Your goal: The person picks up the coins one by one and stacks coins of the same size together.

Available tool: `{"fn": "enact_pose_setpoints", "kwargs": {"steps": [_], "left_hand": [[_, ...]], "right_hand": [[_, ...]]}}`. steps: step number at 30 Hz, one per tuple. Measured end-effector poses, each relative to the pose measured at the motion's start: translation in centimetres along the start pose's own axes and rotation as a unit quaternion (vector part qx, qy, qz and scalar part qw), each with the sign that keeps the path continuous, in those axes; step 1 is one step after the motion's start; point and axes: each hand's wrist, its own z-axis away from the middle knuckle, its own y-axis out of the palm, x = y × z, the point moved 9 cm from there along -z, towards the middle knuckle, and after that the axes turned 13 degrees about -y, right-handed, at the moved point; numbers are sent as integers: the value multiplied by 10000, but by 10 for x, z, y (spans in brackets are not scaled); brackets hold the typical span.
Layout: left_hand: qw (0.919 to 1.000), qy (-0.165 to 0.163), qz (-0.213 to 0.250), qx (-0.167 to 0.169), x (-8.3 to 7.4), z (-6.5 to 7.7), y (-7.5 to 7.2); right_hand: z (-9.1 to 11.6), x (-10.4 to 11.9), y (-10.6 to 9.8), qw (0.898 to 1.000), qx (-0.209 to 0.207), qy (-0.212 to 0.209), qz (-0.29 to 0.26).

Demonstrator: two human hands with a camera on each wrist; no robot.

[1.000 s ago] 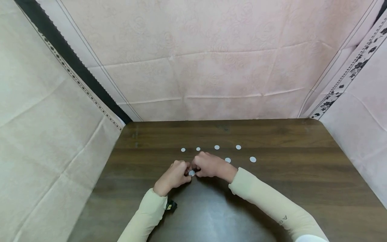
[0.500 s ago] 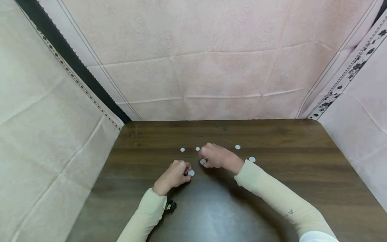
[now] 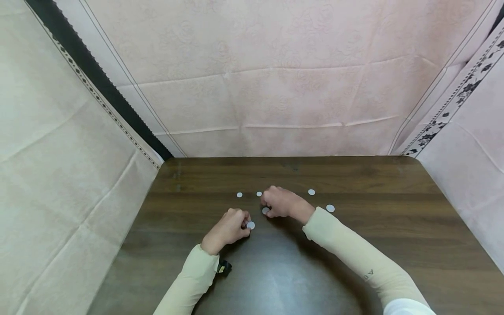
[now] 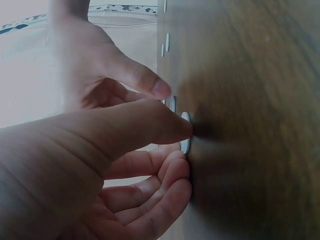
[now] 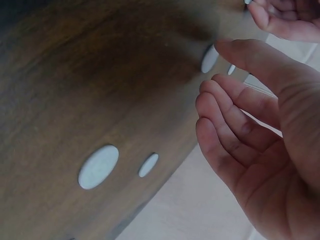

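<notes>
In the head view my left hand (image 3: 227, 229) sits low over the wooden table, with a white disc (image 3: 250, 225) at its fingertips. The left wrist view shows the thumb against one side of this white disc (image 4: 186, 132) and curled fingers at its other side. Farther up and to the right, my right hand (image 3: 281, 202) reaches down to a second white disc (image 3: 265, 211). Seen from the right wrist, that white disc (image 5: 209, 59) lies flat between thumb tip and index finger; the thumb touches its edge.
More white discs lie on the brown table (image 3: 354, 245): one at the left (image 3: 239, 194), another beside the right fingers (image 3: 259, 194), and two at the right, a far disc (image 3: 311, 192) and a nearer disc (image 3: 330, 208). Pale cloth (image 3: 267, 87) hangs behind the table.
Over the second, my right hand has moved up and right, away from the left hand, to a white disc now visible at its fingertips. My left hand has stayed at its disc.
</notes>
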Motion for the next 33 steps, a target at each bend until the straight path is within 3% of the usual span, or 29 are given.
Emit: {"fn": "enact_pose_setpoints", "kwargs": {"steps": [13, 23, 33], "left_hand": [[10000, -34, -18, 55, 1, -1, 0], [9999, 14, 98, 101, 0, -2, 3], [9998, -34, 112, 130, 4, -1, 2]], "right_hand": [[-10, -7, 9, 9990, 381, 235, -93], [-14, -13, 14, 9950, 587, 144, 792], [-8, -9, 8, 9989, 193, -283, 311]]}}
